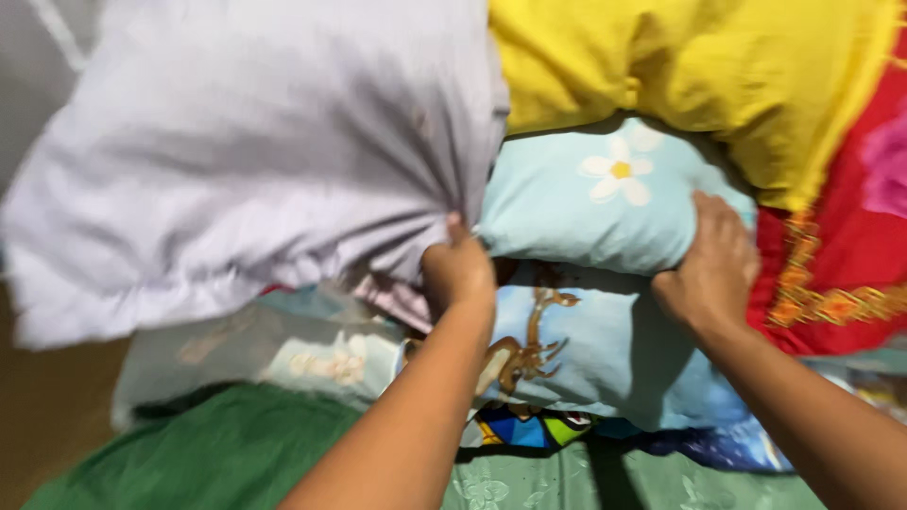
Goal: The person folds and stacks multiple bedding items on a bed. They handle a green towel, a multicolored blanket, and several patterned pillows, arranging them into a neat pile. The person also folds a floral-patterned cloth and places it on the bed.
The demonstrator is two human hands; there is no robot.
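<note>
My left hand (458,269) is closed on the corner of a large white pillow (246,161), which is lifted and blurred at the upper left. My right hand (713,264) rests flat on the right end of a light blue pillow with a white flower (595,203). Under that lies another light blue pillow with a brown printed figure (586,349). Both forearms reach in from the bottom edge.
A yellow blanket (699,66) is bunched at the top right, beside red patterned fabric (850,255). A green patterned sheet (246,453) covers the near bed. More pale printed bedding (283,349) lies under the white pillow. Brown floor (38,416) shows at left.
</note>
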